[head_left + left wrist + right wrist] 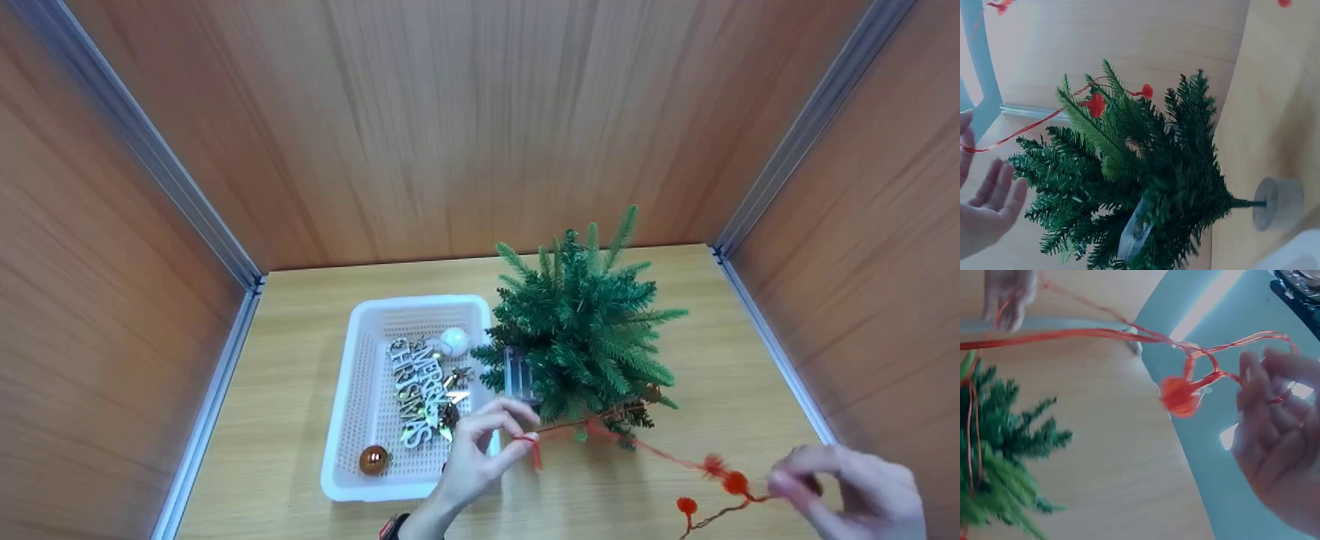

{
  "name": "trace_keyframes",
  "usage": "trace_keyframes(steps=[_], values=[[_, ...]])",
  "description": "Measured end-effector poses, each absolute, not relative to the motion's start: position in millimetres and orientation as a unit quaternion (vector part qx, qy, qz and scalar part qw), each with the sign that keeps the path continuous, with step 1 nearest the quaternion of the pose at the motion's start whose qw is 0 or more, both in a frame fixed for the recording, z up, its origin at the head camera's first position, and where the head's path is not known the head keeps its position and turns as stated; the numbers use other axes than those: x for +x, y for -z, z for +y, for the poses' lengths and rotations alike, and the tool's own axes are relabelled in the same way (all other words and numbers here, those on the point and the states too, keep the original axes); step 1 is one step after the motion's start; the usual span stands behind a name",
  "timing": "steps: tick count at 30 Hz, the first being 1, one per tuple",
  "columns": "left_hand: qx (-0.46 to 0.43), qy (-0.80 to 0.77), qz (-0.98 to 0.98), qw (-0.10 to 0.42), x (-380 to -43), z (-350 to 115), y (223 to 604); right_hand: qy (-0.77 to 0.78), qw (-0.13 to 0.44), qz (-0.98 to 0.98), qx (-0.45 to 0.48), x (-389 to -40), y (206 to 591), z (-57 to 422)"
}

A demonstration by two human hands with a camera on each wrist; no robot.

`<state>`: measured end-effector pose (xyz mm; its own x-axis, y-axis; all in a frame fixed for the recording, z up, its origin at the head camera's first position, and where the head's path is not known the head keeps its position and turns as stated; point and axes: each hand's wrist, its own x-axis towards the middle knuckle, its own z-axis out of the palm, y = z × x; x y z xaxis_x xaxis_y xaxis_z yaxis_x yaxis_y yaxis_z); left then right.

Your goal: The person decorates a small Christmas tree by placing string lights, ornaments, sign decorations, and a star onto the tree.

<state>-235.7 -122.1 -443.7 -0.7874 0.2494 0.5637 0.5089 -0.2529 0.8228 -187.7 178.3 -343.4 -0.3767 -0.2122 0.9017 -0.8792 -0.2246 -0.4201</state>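
Note:
A red garland with small pom-poms is stretched in front of a small green artificial Christmas tree. My left hand, beside the tree's lower left, pinches one end of the string between thumb and fingers. At the front right, my right hand pinches the garland near a red pom-pom; a loop of string passes by its fingers in the right wrist view. Part of the string lies over the branches in the left wrist view. The tree stands upright on a round base.
Left of the tree sits a white plastic basket holding a silver "Merry Christmas" sign, a copper-coloured ball, a white ball and other ornaments. A clear plastic piece hangs at the tree's left. Wooden panels surround the table.

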Motion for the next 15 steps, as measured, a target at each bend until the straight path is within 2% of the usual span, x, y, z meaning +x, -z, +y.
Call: trace_keyframes(steps=[3, 7, 11, 15], values=[[-0.302, 0.788, -0.534, 0.055, -240, -124, 448, -0.565, 0.36, -0.647, 0.363, -192, 337, 183], [-0.247, 0.813, -0.524, 0.055, -247, -129, 457, -0.529, 0.409, -0.708, 0.227, -204, 346, 201], [-0.209, 0.81, -0.544, 0.066, -251, -132, 462, -0.601, 0.356, -0.683, 0.214, -217, 360, 220], [-0.179, 0.817, -0.547, 0.047, -247, -130, 459, -0.701, 0.28, -0.609, 0.243, -225, 365, 233]])
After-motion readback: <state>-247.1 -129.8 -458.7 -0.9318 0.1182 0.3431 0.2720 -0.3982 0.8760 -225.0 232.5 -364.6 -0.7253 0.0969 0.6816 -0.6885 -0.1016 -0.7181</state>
